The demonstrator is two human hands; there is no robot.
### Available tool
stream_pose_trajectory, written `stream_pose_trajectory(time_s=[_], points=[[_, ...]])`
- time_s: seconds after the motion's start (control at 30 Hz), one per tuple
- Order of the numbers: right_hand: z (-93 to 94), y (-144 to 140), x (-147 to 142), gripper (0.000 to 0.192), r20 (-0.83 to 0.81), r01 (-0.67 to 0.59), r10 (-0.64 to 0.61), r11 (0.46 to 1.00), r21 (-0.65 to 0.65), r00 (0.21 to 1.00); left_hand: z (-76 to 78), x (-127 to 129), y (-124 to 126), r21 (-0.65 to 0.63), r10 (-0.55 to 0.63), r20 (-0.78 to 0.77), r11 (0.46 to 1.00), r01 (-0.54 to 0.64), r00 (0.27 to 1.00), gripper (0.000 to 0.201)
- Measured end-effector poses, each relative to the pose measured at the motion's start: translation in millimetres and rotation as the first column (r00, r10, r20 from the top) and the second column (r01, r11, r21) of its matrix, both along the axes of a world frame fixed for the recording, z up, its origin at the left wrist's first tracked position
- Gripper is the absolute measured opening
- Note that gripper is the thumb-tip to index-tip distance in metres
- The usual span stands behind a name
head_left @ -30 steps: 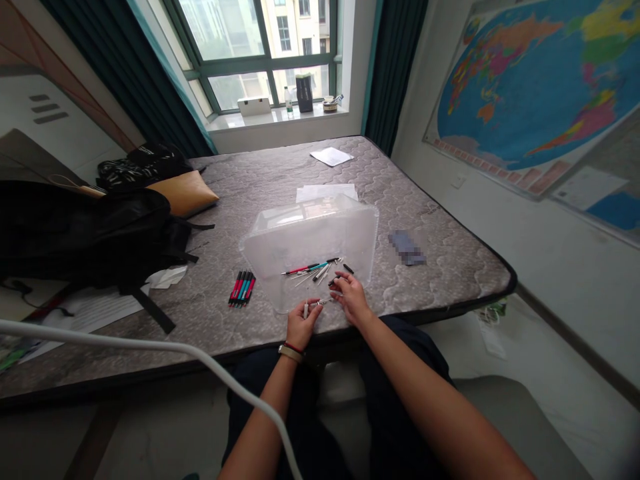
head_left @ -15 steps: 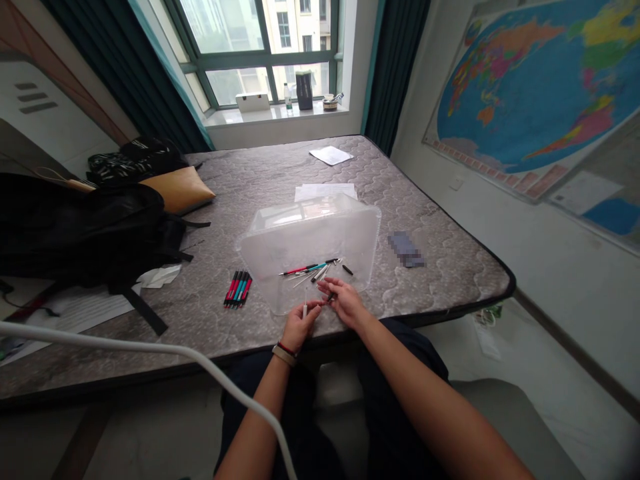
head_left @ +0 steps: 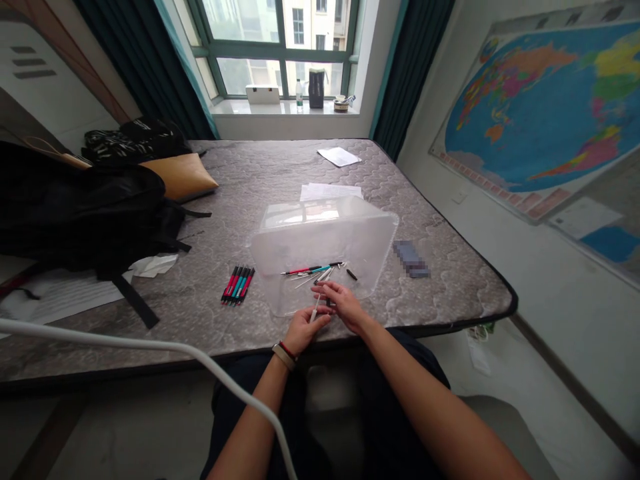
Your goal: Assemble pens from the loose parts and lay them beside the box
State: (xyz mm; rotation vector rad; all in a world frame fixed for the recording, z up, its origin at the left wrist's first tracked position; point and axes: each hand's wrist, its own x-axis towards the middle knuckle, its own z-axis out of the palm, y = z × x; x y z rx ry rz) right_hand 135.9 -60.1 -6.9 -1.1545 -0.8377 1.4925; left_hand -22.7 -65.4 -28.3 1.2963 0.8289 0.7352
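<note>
My left hand (head_left: 303, 329) pinches a thin white pen tube (head_left: 315, 309) that points up and away from me. Right beside it, my right hand (head_left: 344, 303) holds a small dark pen part against the tube's upper end; the part is mostly hidden by the fingers. Both hands hover at the near rim of a clear plastic bin (head_left: 325, 248) lying on the grey mattress (head_left: 260, 180). Inside the bin lie several loose pens and pen parts (head_left: 315, 270). A neat row of red and teal pens (head_left: 239, 285) rests on the mattress left of the bin.
A black backpack (head_left: 85, 213) and a tan cushion (head_left: 183, 175) lie at the left. Sheets of paper (head_left: 340, 157) lie beyond the bin, a blurred flat object (head_left: 411, 259) to its right. A white cable (head_left: 150, 347) crosses the foreground. A world map (head_left: 540, 100) hangs on the right wall.
Both hands have moved slightly up toward the bin's rim, and the white tube in my left hand has tilted from upright to slanting right. The camera view shifted a little.
</note>
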Motion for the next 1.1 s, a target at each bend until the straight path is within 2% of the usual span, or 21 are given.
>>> stream_pose_trajectory(time_s=[0.03,0.07,0.1,0.13,0.17,0.23,0.27,0.3,0.33,0.6,0.87,1.1], points=[[-0.2,7,6,0.033,0.141,0.083,-0.086,0.996,0.027,0.986,0.9,1,1,0.057,0.025,-0.024,0.998,-0.024,0.999,0.033],[-0.1,16,12,0.029,0.311,0.159,-0.174,0.984,0.075,0.934,1.4,1,1,0.101,0.052,-0.055,0.994,-0.046,0.997,0.033],[0.5,26,19,0.025,0.497,0.194,-0.240,0.970,0.143,0.834,1.6,2,2,0.134,0.078,-0.089,0.989,-0.066,0.993,0.033],[1.7,38,26,0.021,0.671,0.178,-0.265,0.964,0.198,0.692,1.5,2,3,0.160,0.104,-0.120,0.984,-0.084,0.987,0.034],[3.4,49,32,0.020,0.817,0.105,-0.227,0.974,0.202,0.530,1.1,2,4,0.184,0.130,-0.141,0.978,-0.103,0.982,0.035],[7.4,70,39,0.025,0.978,-0.070,-0.068,0.994,0.083,0.196,-0.3,3,6,0.225,0.172,-0.147,0.965,-0.137,0.974,0.035],[9.4,78,41,0.027,0.997,-0.132,0.003,0.991,0.007,0.075,-1.3,3,7,0.238,0.189,-0.139,0.959,-0.152,0.972,0.034],[11.0,85,42,0.028,0.998,-0.176,0.057,0.983,-0.058,-0.007,-2.4,4,8,0.244,0.200,-0.131,0.956,-0.164,0.971,0.033],[12.3,91,41,0.028,0.994,-0.204,0.093,0.974,-0.102,-0.054,-3.6,4,9,0.243,0.206,-0.126,0.955,-0.171,0.970,0.033],[18.2,105,37,0.027,0.960,-0.276,0.194,0.929,-0.246,-0.201,-8.7,5,11,0.201,0.216,-0.092,0.960,-0.195,0.972,0.035],[25.9,106,32,0.029,0.937,-0.313,0.201,0.905,-0.289,-0.285,-8.6,6,12,0.175,0.203,-0.097,0.967,-0.184,0.974,0.036],[35.7,105,36,0.028,0.924,-0.376,0.187,0.872,-0.312,-0.333,-2.5,6,9,0.194,0.218,-0.089,0.961,-0.198,0.972,0.033]])
